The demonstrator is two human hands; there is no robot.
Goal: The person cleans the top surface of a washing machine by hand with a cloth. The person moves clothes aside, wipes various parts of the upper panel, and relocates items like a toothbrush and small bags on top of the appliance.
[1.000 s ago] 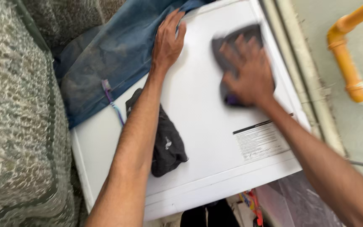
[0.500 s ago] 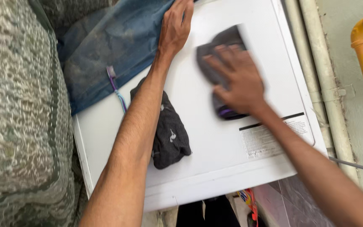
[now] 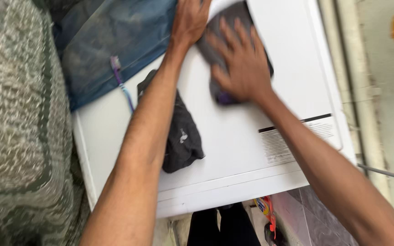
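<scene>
The right hand (image 3: 242,68) presses flat, fingers spread, on a grey cloth (image 3: 220,41) lying far-to-near on the white appliance top (image 3: 233,146). The left hand (image 3: 189,18), grip loose, rests beside it on blue fabric (image 3: 110,50).

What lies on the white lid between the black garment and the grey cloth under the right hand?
Nothing: in the head view, bare white lid separates the black garment from the grey cloth under the right hand.
</scene>
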